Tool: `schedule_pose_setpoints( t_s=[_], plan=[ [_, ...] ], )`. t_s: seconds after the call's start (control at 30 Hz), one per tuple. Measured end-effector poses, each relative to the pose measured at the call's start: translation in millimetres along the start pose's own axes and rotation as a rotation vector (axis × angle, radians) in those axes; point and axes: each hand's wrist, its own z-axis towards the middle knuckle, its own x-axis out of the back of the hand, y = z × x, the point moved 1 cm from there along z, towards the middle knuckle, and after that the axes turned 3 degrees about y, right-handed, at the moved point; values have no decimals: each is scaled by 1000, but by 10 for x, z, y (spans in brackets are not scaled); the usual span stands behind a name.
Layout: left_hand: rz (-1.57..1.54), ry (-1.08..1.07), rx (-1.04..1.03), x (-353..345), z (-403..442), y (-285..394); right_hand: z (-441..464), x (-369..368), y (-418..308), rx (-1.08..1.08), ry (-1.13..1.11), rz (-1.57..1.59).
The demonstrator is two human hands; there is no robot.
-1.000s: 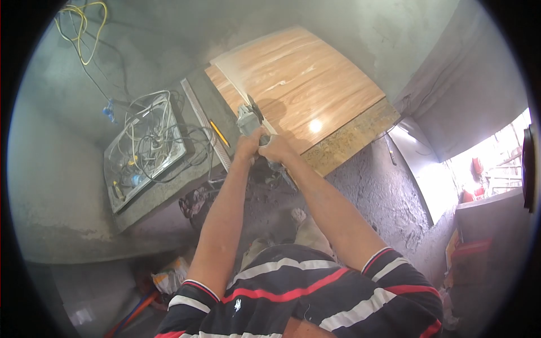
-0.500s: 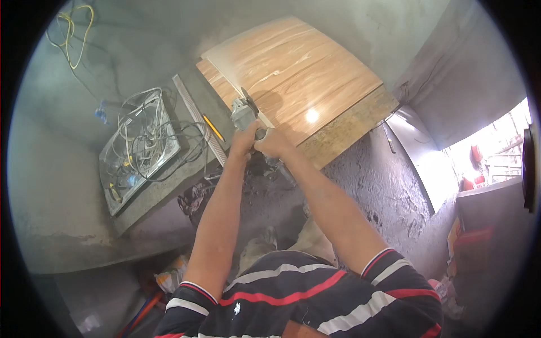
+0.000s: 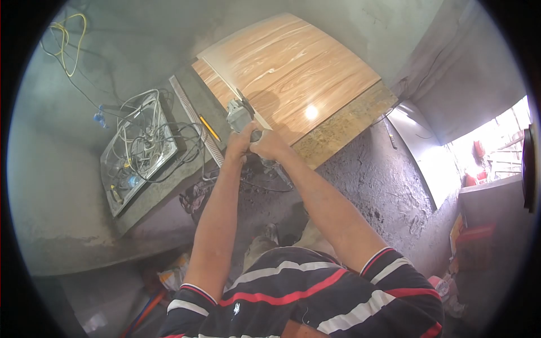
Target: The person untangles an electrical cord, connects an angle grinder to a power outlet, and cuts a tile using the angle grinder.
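Observation:
Both of my hands are wrapped around an angle grinder (image 3: pixel 240 119) at the left side of a wood-patterned panel (image 3: pixel 304 73). My left hand (image 3: pixel 241 141) closes on the grinder body, and my right hand (image 3: pixel 270 145) grips it just beside. Its thin dark disc (image 3: pixel 244 102) stands on edge at a pale straight line along the panel's left part. Whitish dust hangs over the panel's far left corner. Under the panel lies a rough, stained board (image 3: pixel 344 127), its near edge showing.
To the left, a tray (image 3: pixel 173 147) holds tangled cables and small tools. A long metal bar (image 3: pixel 194 118) and a yellow pencil-like stick (image 3: pixel 210 128) lie between tray and panel. A yellow cord (image 3: pixel 84 36) lies at far left. A pale sheet (image 3: pixel 420 152) leans at right.
The view has shifted slightly. The grinder's disc now appears more edge-on, and haze over the panel looks thinner. Both hands keep their hold on the grinder.

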Motion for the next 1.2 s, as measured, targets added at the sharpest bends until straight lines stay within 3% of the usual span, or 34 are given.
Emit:
schedule_pose_setpoints(
  t_s=[0.3, 0.47, 0.8, 0.9, 1.2],
  plan=[
    [53, 33, -9, 13, 102, 1, 71, 48, -58, -73, -73, -55],
    [48, 40, -2, -11, 44, 4, -3, 59, -25, 33, 26, 21],
    [18, 33, 6, -24, 71, 7, 39, 83, -36, -45, -42, -43],
    [46, 43, 13, -49, -18, 57, -57, 134, -65, 49, 1, 36],
    [-19, 17, 41, -51, -58, 3, -31, 101, 3, -36, -48, -51]
  ],
)
